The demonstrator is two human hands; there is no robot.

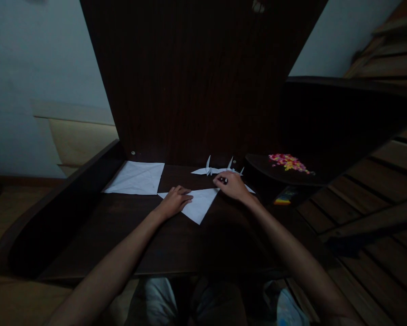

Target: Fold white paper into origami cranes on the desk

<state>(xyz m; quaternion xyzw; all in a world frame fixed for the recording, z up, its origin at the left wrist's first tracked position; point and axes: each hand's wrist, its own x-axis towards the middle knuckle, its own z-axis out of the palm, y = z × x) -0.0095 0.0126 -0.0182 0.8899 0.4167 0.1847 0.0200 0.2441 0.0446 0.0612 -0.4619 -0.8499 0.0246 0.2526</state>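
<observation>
A white sheet of paper (199, 207), folded into a triangle, lies on the dark desk with one point toward me. My left hand (174, 201) rests flat on its left part, fingers stretched out over the paper. Close to the triangle's right corner, my right hand (233, 184) has thumb and fingers curled together in a pinch. Whether anything is between those fingertips is too dark to tell. Just behind the right hand stand several folded white paper cranes (208, 170), partly hidden by it.
A creased white paper sheet (137, 178) lies at the desk's back left. Small pink, red and yellow pieces (289, 163) are heaped on a raised shelf (264, 168) at right. The desk has a side wall (64, 203) at left and a tall dark back panel (196, 81).
</observation>
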